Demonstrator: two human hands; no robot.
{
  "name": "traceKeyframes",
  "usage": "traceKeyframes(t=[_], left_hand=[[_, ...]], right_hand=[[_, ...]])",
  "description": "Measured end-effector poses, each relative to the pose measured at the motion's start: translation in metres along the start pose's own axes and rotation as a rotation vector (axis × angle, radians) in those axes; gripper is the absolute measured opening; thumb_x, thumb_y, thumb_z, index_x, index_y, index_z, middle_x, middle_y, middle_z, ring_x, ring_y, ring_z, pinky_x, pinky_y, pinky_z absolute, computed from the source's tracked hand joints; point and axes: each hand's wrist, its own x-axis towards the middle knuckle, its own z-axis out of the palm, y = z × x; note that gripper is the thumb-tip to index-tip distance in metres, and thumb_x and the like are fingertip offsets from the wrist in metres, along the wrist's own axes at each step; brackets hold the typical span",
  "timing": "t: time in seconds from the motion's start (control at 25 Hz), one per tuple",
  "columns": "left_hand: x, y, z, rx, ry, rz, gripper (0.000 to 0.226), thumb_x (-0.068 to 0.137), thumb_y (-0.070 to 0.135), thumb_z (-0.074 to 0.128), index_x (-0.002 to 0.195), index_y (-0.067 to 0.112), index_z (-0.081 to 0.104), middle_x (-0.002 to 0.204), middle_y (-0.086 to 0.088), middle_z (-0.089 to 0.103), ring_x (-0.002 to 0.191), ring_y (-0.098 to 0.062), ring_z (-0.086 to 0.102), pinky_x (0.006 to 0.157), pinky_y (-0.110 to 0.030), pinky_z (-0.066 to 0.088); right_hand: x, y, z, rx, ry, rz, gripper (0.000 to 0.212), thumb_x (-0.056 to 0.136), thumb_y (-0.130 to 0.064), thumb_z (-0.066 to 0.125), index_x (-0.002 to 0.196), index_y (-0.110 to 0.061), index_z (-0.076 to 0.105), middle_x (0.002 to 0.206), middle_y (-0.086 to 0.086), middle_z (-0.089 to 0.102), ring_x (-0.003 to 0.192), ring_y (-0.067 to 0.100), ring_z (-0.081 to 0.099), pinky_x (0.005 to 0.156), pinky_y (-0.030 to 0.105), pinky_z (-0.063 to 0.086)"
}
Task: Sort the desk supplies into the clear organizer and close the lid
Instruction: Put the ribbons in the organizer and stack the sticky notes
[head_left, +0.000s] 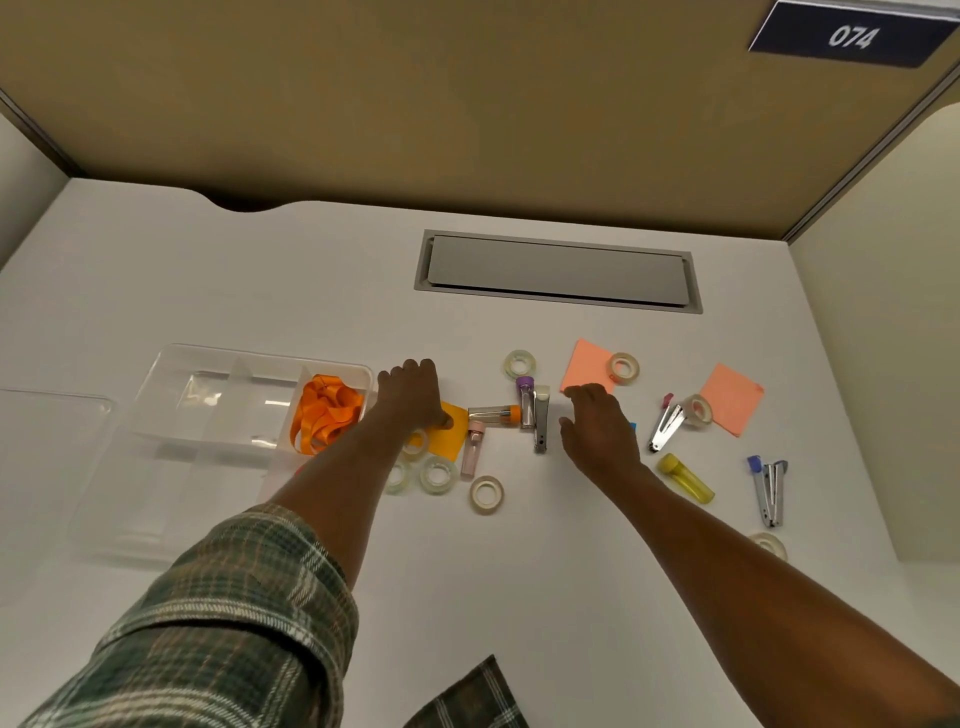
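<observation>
The clear organizer stands open at the left, with an orange ribbon in its back right compartment. Its lid lies flat further left. My left hand hovers just right of the organizer with its fingers loosely bent and its thumb over a yellow sticky note; nothing shows in it. My right hand is spread, palm down, beside a white stapler and below a pink sticky note. Small capped tubes lie between my hands.
Several tape rolls lie scattered across the desk. At the right are another pink note, a pink stapler, a yellow tube and a blue stapler. A grey cable hatch sits at the back.
</observation>
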Motion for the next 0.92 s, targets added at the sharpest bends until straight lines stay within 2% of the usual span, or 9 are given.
traceKeyframes(t=[0.2, 0.36, 0.44, 0.56, 0.72, 0.92], left_hand=[[-0.008, -0.001, 0.002, -0.062, -0.015, -0.032, 0.064, 0.074, 0.04, 0.078, 0.121, 0.006, 0.048, 0.118, -0.015, 0.049, 0.106, -0.034, 0.055, 0.089, -0.042, 0.045], [-0.013, -0.007, 0.005, -0.196, 0.02, -0.042, 0.039, 0.081, 0.013, 0.068, 0.114, 0.005, 0.05, 0.115, -0.017, 0.053, 0.102, -0.035, 0.057, 0.086, -0.043, 0.051], [-0.015, -0.01, 0.007, -0.19, 0.035, -0.025, 0.032, 0.082, 0.008, 0.063, 0.112, 0.005, 0.051, 0.112, -0.017, 0.057, 0.102, -0.034, 0.057, 0.085, -0.043, 0.052], [-0.018, -0.013, 0.009, -0.165, 0.061, -0.003, 0.025, 0.083, 0.008, 0.061, 0.108, 0.006, 0.057, 0.107, -0.014, 0.061, 0.099, -0.032, 0.059, 0.082, -0.041, 0.053], [-0.021, -0.012, 0.01, -0.202, 0.131, 0.03, 0.011, 0.084, 0.011, 0.06, 0.094, 0.008, 0.063, 0.099, -0.012, 0.057, 0.091, -0.029, 0.058, 0.075, -0.039, 0.052], [-0.025, -0.012, -0.003, -0.306, 0.138, 0.06, 0.009, 0.076, 0.016, 0.065, 0.081, 0.011, 0.059, 0.094, -0.008, 0.049, 0.083, -0.025, 0.052, 0.066, -0.034, 0.046]], right_hand=[[0.019, 0.008, 0.002, -0.104, -0.082, -0.032, 0.048, 0.098, -0.012, 0.048, 0.145, -0.011, 0.036, 0.151, 0.014, 0.036, 0.129, 0.032, 0.044, 0.092, 0.043, 0.048], [0.03, 0.006, 0.005, -0.209, -0.049, -0.051, 0.04, 0.1, -0.01, 0.043, 0.14, -0.007, 0.039, 0.132, 0.016, 0.048, 0.113, 0.031, 0.052, 0.079, 0.037, 0.047], [0.037, 0.007, 0.004, -0.289, -0.026, -0.082, 0.034, 0.1, -0.008, 0.041, 0.134, -0.005, 0.043, 0.125, 0.015, 0.052, 0.107, 0.029, 0.054, 0.072, 0.033, 0.044], [0.048, 0.009, -0.001, -0.401, -0.026, -0.166, 0.027, 0.1, -0.005, 0.037, 0.124, -0.004, 0.048, 0.12, 0.015, 0.054, 0.101, 0.027, 0.057, 0.066, 0.031, 0.036], [0.048, 0.009, 0.0, -0.511, -0.019, -0.294, 0.028, 0.096, 0.002, 0.031, 0.114, -0.003, 0.051, 0.111, 0.015, 0.057, 0.092, 0.027, 0.059, 0.062, 0.032, 0.037], [0.045, 0.007, -0.003, -0.411, 0.04, -0.267, 0.024, 0.09, -0.001, 0.042, 0.11, -0.002, 0.056, 0.104, 0.017, 0.062, 0.086, 0.031, 0.062, 0.058, 0.033, 0.036]])
